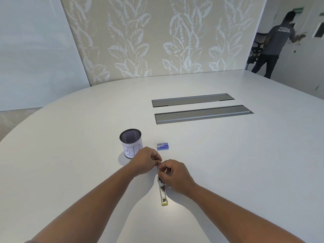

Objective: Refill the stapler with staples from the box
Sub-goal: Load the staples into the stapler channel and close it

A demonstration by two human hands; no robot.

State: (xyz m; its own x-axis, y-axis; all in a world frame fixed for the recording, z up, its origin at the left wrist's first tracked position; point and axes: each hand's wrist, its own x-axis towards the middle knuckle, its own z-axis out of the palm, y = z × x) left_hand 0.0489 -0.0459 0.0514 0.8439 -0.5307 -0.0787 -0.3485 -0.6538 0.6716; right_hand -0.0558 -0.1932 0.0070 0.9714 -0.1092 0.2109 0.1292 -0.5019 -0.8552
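Stapler [163,193] lay open on the tabletop [228,163], lower centre. Left hand [146,163] and right hand [172,174] were both pinched at its far end; contents unclear. Risk: strip skews, jams or snaps. Box [163,146] sat just above.

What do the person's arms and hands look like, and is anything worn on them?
Both forearms are bare as far as the view shows: no sleeves are visible. The left hand and the right hand wear no gloves. I see no watch, bracelet or ring, though the fingers are too small to be sure.
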